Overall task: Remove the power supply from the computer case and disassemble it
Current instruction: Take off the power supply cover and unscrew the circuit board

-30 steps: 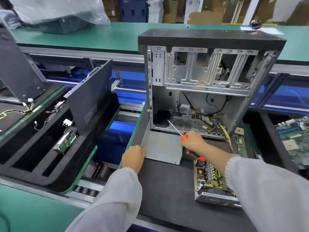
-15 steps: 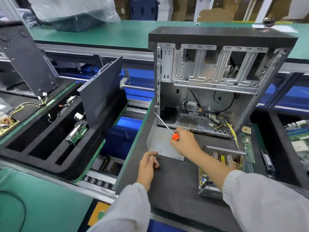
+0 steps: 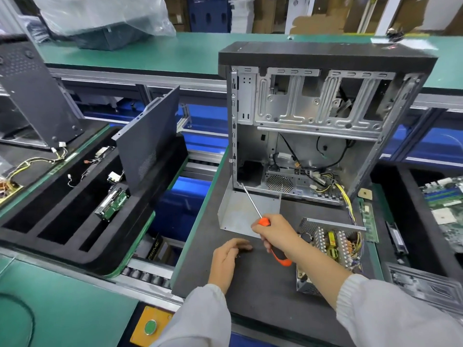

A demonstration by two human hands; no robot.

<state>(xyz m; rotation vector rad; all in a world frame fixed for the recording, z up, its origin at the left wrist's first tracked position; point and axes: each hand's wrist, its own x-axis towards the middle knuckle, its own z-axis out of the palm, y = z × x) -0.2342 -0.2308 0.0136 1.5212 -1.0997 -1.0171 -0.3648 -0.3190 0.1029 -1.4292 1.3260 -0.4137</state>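
My right hand (image 3: 273,231) gripped 1 orange-handled screwdriver (image 3: 265,222), its tip at the computer case (image 3: 325,116) corner. My left hand (image 3: 226,256) rested on the mat (image 3: 263,296), fingers loosely curled, empty. 1 power supply (image 3: 330,249) lay opened beside the case, wires still trailing inside. I judged it heavy, stiff and sharp-edged, best held by its metal walls. 1 bent cover plate (image 3: 238,211) lay nearby.

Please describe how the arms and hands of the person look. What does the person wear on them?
Both arms wear long white sleeves with ribbed knit cuffs: the left sleeve and the right sleeve. The left hand and right hand are bare, with no gloves. No rings, watch or markings are visible.
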